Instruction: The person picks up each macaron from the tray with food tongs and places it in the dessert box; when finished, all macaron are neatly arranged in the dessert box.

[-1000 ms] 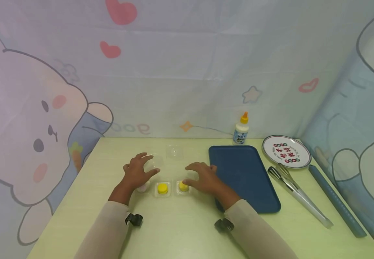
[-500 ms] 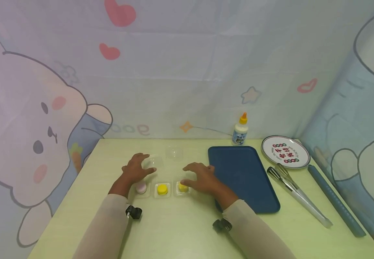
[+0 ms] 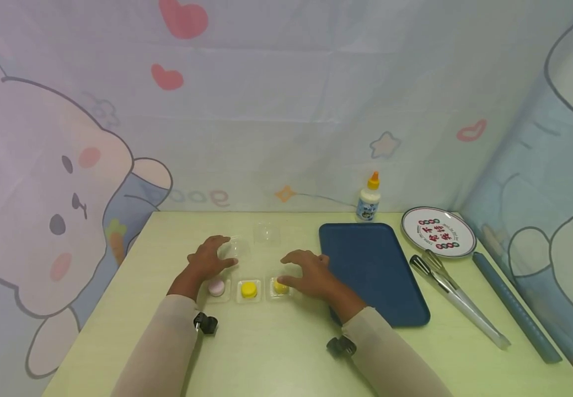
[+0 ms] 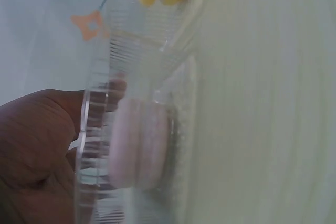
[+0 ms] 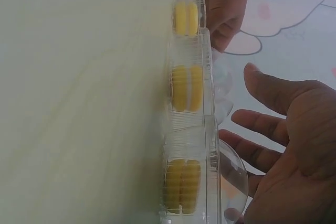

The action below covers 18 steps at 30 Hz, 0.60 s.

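Observation:
Three clear plastic trays with macarons stand in a row: a pale pink macaron [image 3: 216,286] on the left, a yellow macaron [image 3: 248,289] in the middle, and another yellow macaron [image 3: 280,285] on the right. My left hand [image 3: 208,259] is held beyond the pink one, fingers spread, next to a clear plastic lid [image 3: 237,248]; whether it touches the lid I cannot tell. Behind the right tray hovers my right hand [image 3: 311,274], thumb and fingers apart, the thumb partly covering the yellow macaron. In the right wrist view a clear dome [image 5: 236,174] shows beside its fingers [image 5: 252,153].
Another clear lid [image 3: 267,233] lies farther back. To the right are a dark blue tray [image 3: 370,270], a glue bottle [image 3: 368,201], a printed white plate [image 3: 439,232], metal tongs [image 3: 457,295] and a long blue-grey bar [image 3: 517,309]. A printed cloth [image 3: 286,110] hangs behind the table.
My left hand has drifted slightly left, so the pink macaron shows more fully beside the wrist. My right hand has hardly moved; the macarons stay in place.

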Each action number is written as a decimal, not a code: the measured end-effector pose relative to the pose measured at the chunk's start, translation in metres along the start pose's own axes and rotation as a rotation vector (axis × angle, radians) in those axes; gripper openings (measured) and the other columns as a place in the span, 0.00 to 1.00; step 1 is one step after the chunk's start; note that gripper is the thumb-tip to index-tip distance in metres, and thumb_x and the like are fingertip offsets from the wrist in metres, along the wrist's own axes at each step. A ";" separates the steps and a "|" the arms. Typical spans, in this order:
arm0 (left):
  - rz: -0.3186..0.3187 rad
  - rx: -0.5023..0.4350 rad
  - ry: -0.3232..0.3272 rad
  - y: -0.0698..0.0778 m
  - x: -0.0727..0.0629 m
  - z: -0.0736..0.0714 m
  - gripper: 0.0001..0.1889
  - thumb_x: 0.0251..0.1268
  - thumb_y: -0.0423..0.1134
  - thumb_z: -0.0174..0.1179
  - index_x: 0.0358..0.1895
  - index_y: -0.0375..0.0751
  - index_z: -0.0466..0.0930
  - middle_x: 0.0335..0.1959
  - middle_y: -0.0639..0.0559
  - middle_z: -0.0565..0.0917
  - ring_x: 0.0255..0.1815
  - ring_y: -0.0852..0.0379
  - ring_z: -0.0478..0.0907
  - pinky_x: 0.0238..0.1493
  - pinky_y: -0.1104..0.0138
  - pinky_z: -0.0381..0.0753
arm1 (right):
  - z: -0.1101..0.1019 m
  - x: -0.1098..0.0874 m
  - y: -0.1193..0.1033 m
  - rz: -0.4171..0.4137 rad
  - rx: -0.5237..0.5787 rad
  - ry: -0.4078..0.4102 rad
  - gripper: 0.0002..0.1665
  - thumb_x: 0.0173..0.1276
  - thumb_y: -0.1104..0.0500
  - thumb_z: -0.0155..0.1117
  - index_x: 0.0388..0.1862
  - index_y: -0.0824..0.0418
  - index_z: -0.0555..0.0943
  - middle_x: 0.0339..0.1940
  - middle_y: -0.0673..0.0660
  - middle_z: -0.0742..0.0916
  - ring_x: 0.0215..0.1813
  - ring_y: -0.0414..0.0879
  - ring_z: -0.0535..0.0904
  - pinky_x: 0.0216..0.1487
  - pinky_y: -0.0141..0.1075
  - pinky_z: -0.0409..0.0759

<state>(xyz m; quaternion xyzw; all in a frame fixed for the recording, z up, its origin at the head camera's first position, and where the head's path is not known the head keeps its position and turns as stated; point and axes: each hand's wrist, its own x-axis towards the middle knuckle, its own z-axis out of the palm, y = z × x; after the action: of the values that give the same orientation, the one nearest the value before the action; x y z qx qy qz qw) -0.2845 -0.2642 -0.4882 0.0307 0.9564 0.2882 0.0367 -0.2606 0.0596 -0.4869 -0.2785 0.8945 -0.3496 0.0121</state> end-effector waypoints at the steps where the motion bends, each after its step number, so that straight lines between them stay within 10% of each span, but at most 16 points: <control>1: -0.002 0.000 0.001 -0.001 0.000 0.001 0.38 0.76 0.49 0.69 0.82 0.40 0.68 0.86 0.33 0.64 0.82 0.23 0.63 0.69 0.26 0.61 | 0.000 0.000 0.000 0.002 -0.002 0.000 0.27 0.74 0.46 0.75 0.66 0.58 0.86 0.72 0.61 0.86 0.77 0.62 0.78 0.65 0.66 0.58; 18: 0.036 -0.034 0.091 -0.006 -0.008 -0.001 0.37 0.74 0.48 0.70 0.81 0.42 0.69 0.86 0.36 0.66 0.83 0.26 0.65 0.69 0.30 0.60 | -0.002 0.003 -0.005 0.007 -0.016 -0.016 0.27 0.76 0.46 0.74 0.68 0.55 0.86 0.74 0.59 0.85 0.78 0.60 0.76 0.68 0.66 0.57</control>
<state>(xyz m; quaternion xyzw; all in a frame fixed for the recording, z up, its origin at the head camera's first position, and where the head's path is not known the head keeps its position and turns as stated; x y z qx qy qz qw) -0.2771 -0.2704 -0.4908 0.0343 0.9513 0.3063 -0.0117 -0.2608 0.0564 -0.4814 -0.2782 0.8981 -0.3401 0.0184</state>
